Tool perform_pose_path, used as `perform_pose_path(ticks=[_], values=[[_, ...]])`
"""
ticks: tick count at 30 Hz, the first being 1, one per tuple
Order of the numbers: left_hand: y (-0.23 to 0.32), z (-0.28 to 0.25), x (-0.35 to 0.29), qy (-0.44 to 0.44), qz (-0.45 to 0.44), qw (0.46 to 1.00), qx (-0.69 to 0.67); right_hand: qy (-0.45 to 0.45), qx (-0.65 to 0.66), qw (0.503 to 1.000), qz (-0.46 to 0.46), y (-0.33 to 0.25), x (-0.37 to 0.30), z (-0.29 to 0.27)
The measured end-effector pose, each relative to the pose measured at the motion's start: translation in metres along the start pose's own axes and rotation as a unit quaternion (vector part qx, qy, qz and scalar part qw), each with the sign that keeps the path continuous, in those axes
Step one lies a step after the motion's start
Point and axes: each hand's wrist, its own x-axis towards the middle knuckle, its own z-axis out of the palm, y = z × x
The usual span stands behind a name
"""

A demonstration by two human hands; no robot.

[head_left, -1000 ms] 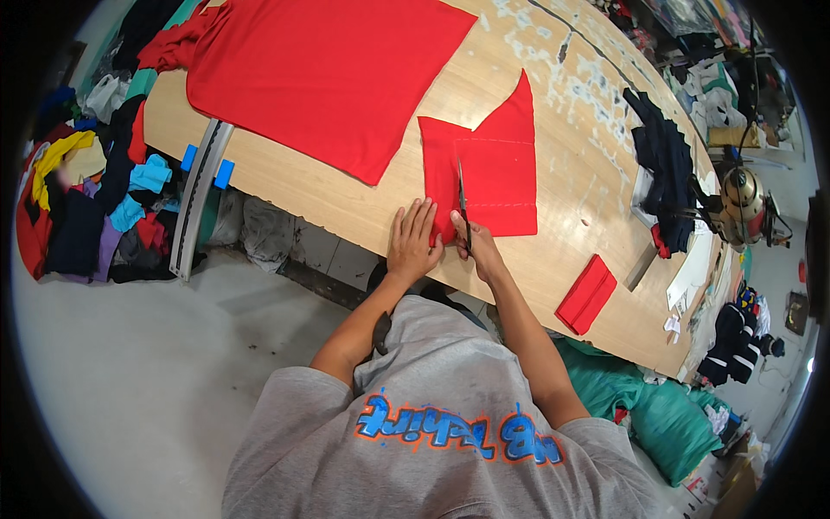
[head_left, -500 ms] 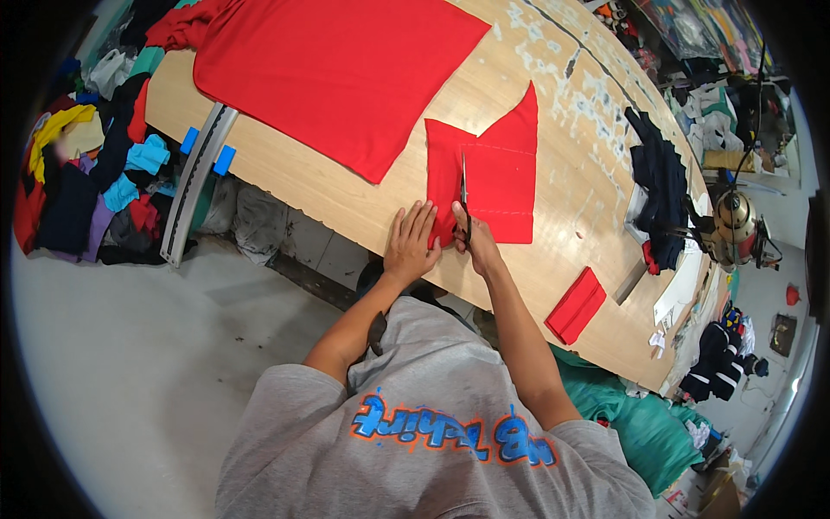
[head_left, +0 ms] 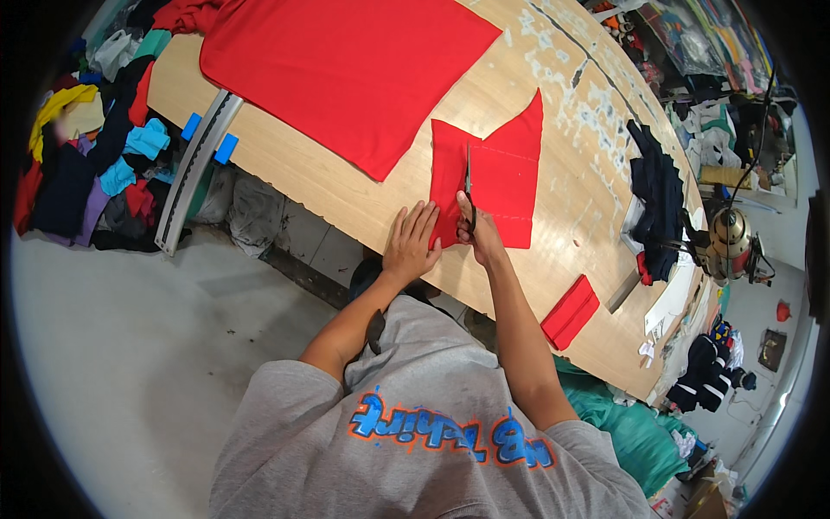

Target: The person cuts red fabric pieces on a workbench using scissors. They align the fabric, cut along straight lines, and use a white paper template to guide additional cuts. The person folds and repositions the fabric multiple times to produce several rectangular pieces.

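Note:
A piece of red fabric [head_left: 508, 186] with pale chalk lines lies flat on the wooden table [head_left: 346, 208]. My right hand [head_left: 481, 233] grips black-handled scissors [head_left: 469, 177], their blades pointing away from me over the left part of this piece. Fingers stretched out, my left hand [head_left: 412, 242] rests flat at the piece's lower left corner, partly on the cloth and partly on the table. A larger red cloth [head_left: 346, 78] spreads over the far left of the table. Near the front edge at right sits a small folded red stack [head_left: 571, 312].
A grey curved rail [head_left: 197, 164] with blue clips stands against the left table edge. Dark garments [head_left: 657, 195] and a cutting machine [head_left: 728, 238] lie to the right. Piled cloth [head_left: 95, 164] fills the left side; a green bundle [head_left: 631, 432] sits below the table at right.
The view has shifted slightly. The scissors have moved a little away from me along the red piece, with my right hand. My left hand stays in place.

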Motion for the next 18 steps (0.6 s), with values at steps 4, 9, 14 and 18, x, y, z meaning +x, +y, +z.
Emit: perform_pose_path(ticks=[4,9,14,18], values=[[0.001,-0.002,0.001,-0.012,-0.004,1.0,-0.012,0.019,-0.036,0.999,-0.013,0.006,0.002,0.0],[0.0,-0.002,0.001,0.005,-0.002,1.0,-0.018,0.026,-0.038,0.999,0.016,-0.008,0.0,0.004],[0.001,-0.003,0.0,0.008,-0.003,1.0,-0.009,0.012,-0.028,1.0,0.004,-0.028,0.011,0.006],[0.001,-0.005,0.001,0.006,-0.002,1.0,-0.004,0.028,-0.065,0.997,-0.015,-0.027,0.016,0.009]])
